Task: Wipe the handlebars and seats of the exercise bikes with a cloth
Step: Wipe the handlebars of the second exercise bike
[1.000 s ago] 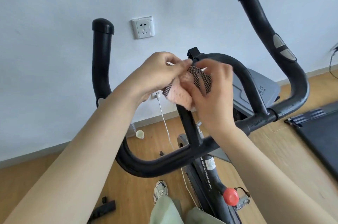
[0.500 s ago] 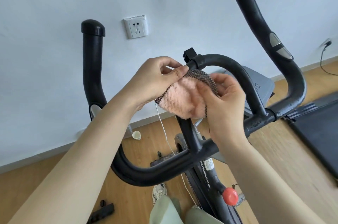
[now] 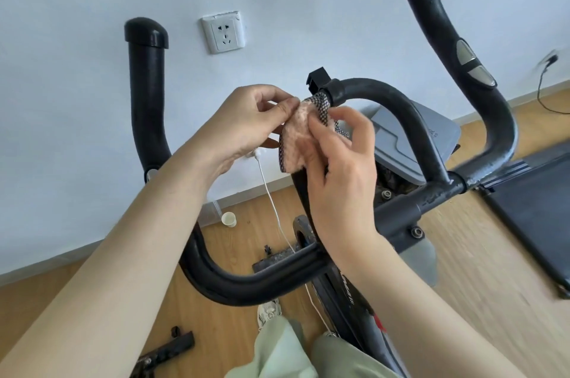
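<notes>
A pink cloth with a dark checked edge hangs between my two hands, just left of the inner loop of the black handlebars. My left hand pinches its top left corner between thumb and fingers. My right hand pinches its right side from the front, the other fingers spread loosely. The cloth's upper end touches the loop's foam end near a black clip. The handlebars' two tall outer grips, the left grip and the right grip, rise on either side. No seat is in view.
A grey console sits behind the loop. A white wall with a socket stands close ahead. A white cable, a paper cup and black parts lie on the wooden floor. A treadmill stands at right. My legs are below.
The cloth has gone from a spread bundle to a narrower hanging strip, and both hands have shifted their pinch on it. The view has tilted slightly.
</notes>
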